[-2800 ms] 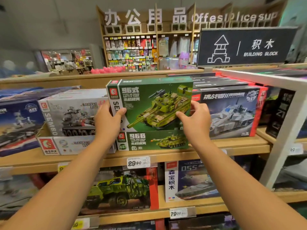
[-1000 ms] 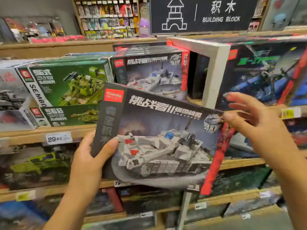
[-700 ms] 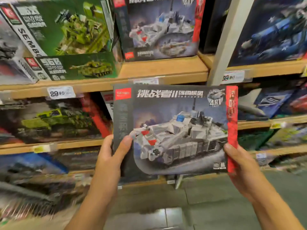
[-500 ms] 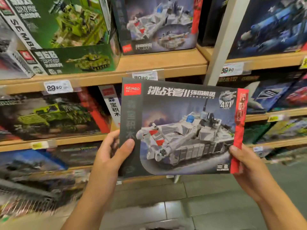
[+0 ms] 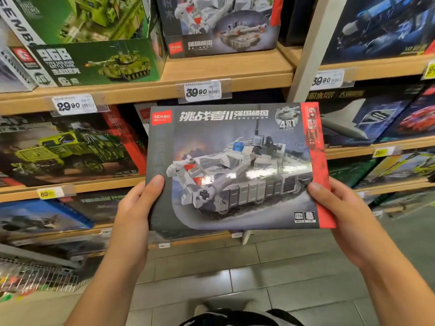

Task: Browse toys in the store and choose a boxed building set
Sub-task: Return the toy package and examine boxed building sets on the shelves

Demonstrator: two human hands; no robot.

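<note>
I hold a flat dark-grey boxed building set [image 5: 237, 165] in front of me, face up toward the camera. It shows a grey tank, a red SEMBO logo and a red strip down its right edge. My left hand [image 5: 137, 208] grips the box's lower left edge, thumb on the front. My right hand [image 5: 339, 208] grips the lower right edge by the red strip, thumb on the front. The fingers behind the box are hidden.
Wooden shelves [image 5: 226, 74] hold more boxed sets: a green tank box [image 5: 94, 60] at upper left, a matching grey tank box [image 5: 221, 27] above, blue boxes [image 5: 381, 27] at right. Price tags [image 5: 203, 91] hang on the shelf edges. A white post [image 5: 308, 50] divides the racks. Tiled floor lies below.
Earlier both hands were on the green tank box on the shelf. Since then I took the grey tank box down, my right hand took its right edge, and it has come closer and squarer to me.
</note>
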